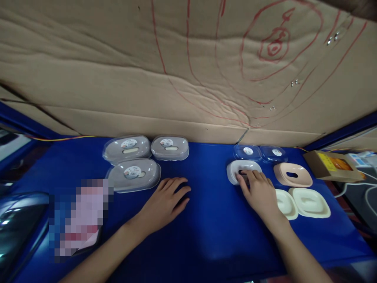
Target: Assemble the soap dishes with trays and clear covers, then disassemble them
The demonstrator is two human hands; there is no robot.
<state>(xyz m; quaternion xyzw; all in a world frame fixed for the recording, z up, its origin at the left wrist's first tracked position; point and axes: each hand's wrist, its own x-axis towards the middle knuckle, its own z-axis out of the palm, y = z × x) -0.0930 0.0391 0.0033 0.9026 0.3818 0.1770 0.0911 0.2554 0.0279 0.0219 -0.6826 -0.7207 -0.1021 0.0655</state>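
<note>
My right hand (pixel 259 190) reaches onto a grey oval soap dish (pixel 235 167) with a dark slot, its thumb and fingers closed at the slot. The dish rests on the blue table. My left hand (pixel 165 200) lies on the table with its fingers spread, holding nothing. Beyond and to its left are several grey soap dishes (pixel 150 177) under clear covers with round labels. Right of my right hand sits a peach slotted dish (pixel 304 177). Nearer me lie two cream trays, one (pixel 312 202) in full view and the other (pixel 290 206) partly hidden by my hand.
Two clear lids (pixel 247 151) with labels lie by the cardboard wall (pixel 176 106) at the back. An open cardboard box (pixel 326 165) stands at the right edge. At the left is a blurred-out pinkish item (pixel 85 212). Cables hang at the far right.
</note>
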